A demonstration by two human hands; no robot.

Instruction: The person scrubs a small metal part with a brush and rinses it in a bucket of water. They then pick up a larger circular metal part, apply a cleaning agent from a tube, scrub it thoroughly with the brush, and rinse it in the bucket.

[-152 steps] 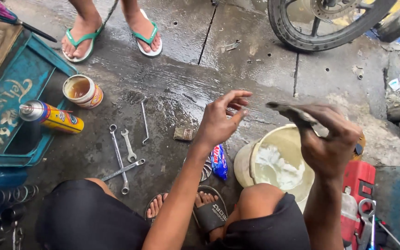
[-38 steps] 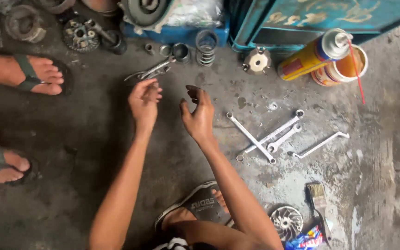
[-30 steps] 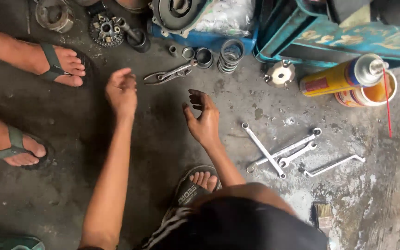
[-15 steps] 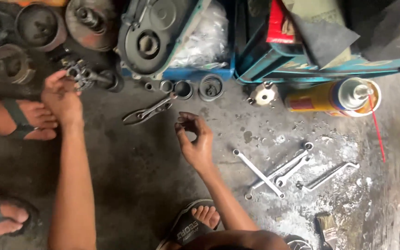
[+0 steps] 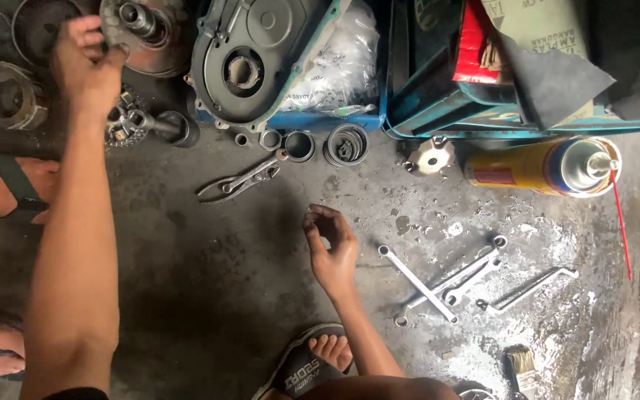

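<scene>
The stained, wet-patched concrete floor (image 5: 209, 296) carries everything. Along its far edge lies a teal-rimmed engine cover (image 5: 250, 59), cast grey metal with a round opening, beside a blue metal toolbox (image 5: 438, 111) stuffed with dark sandpaper sheets. Left of the cover sits a round clutch assembly (image 5: 146, 37), dull steel with a stub shaft at its centre. The left hand (image 5: 87, 63) is stretched far out and its fingers close on the near rim of that assembly, touching it. A yellow spray can (image 5: 538, 167) lies on its side below the toolbox, its thin red straw pointing toward the near side. Four slim bright spanners (image 5: 453, 285) lie crossed on the floor, near the right hand (image 5: 331, 248), which hovers well apart from the clutch assembly with fingers curled narrowly inward (whether it pinches some small part I cannot tell). Grey pliers (image 5: 238, 181) lie between the two hands, and short metal rings (image 5: 320, 144) stand just in front of the engine cover.
</scene>
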